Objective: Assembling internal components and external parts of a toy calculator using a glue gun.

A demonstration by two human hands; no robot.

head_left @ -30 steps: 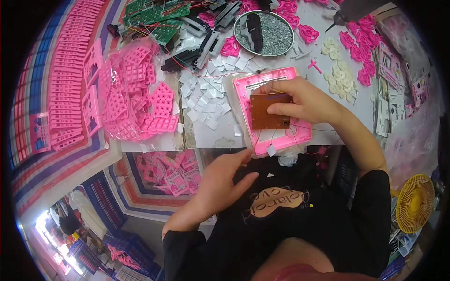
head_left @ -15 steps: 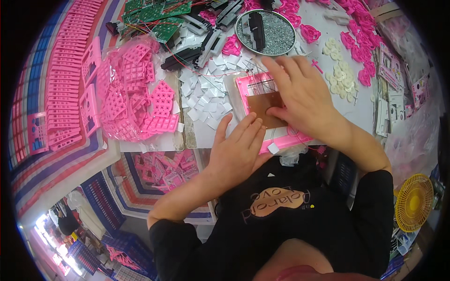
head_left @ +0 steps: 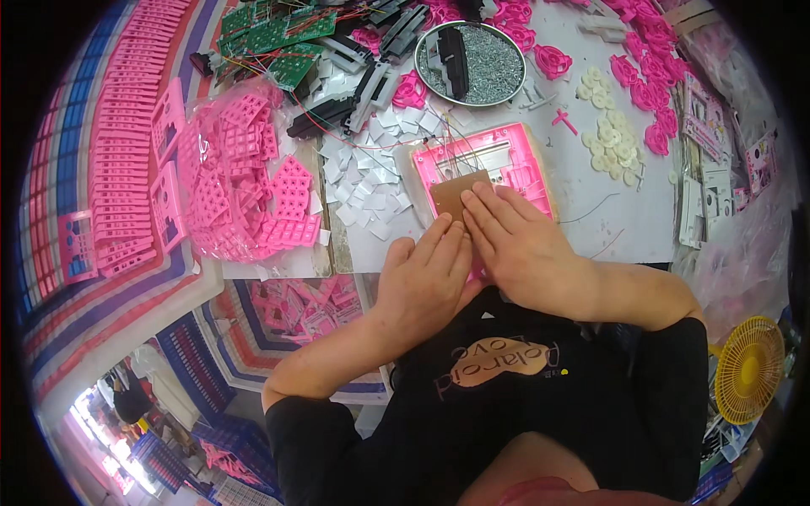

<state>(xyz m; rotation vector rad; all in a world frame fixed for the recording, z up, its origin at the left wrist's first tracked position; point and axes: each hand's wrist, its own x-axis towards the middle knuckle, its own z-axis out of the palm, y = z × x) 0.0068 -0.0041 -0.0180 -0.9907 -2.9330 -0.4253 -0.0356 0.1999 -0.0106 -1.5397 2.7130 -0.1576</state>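
Observation:
A pink plastic housing lies on the white table in front of me, with metal strips and thin wires inside. Over its near left part sits a brown circuit board. My left hand rests at the board's near left edge with its fingers stretched out; the thumb is by the housing's near edge. Flat on the board's right side lie the extended fingers of my right hand. The hands nearly touch and cover the near part of the housing.
White square pads lie left of the housing. Beyond stands a round tin of small screws with a black part on it. Green circuit boards, a bag of pink keypads, cream discs and pink rings surround the workplace.
My right hand has come nearer to me and left, from the housing's far right side onto the board. More of the housing's inside shows. The left hand stays nearly in place.

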